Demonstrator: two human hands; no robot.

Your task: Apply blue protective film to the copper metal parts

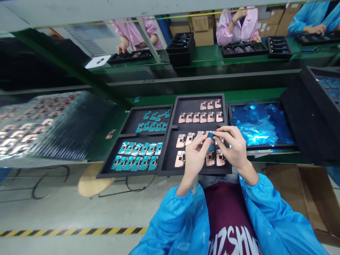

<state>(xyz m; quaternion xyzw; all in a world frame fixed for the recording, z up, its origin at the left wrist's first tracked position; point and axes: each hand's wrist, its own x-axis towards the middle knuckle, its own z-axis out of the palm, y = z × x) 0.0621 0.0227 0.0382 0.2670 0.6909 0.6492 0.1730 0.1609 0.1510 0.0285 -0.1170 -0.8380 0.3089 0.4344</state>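
My left hand (197,152) and my right hand (232,147) meet above the middle black tray (166,161). Between their fingertips is a small blue-covered circuit board (211,141), pinched from both sides. Beneath the hands, copper-coloured circuit boards (180,159) lie in rows in that tray, some of them hidden by my fingers. To the left, a second black tray (119,136) holds rows of boards with blue-green faces (136,163). Right of my right hand, another black tray (265,146) contains a heap of shiny blue film pieces (259,124).
Stacked clear plastic trays (58,131) of copper-coloured parts stand at the left. One loose board (110,134) lies on the green bench (102,145). A dark box (305,124) leans at the right. Across the bench, several co-workers work at black trays (244,49). A cardboard box (302,198) sits below right.
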